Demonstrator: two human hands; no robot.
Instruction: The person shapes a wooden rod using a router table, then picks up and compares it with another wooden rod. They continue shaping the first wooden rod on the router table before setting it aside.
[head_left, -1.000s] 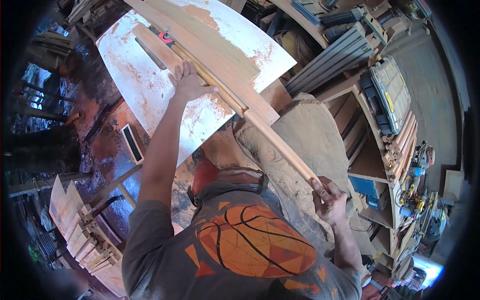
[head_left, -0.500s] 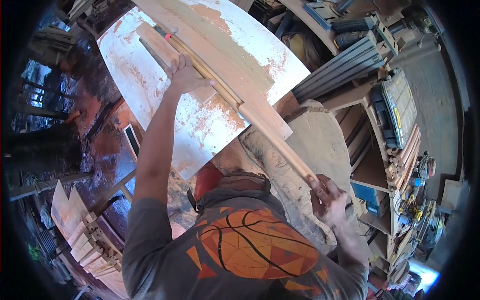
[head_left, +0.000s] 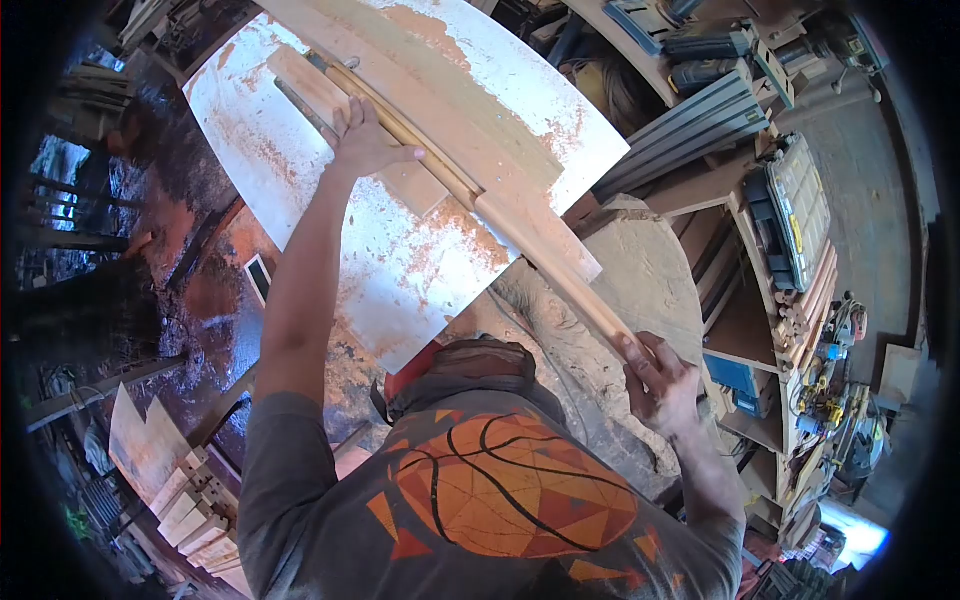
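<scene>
"Holding what w/ R hand (head_left: 664,387)?"
"Stick (head_left: 560,272). Fingers're gripping its near end, rest's running up onto table (head_left: 385,320)."
"L hand (head_left: 362,148)?"
"Spreading wide, lying on short board (head_left: 412,188), thumb's pointing twd stick."

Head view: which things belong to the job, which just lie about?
Apparently in use:
long light brown wooden strip, held by the right hand;
flat pale wooden board under the left hand;
white sawdust-strewn tabletop.

Apparently lying about:
dark plastic case with translucent lid;
long grey ribbed strips.
</scene>
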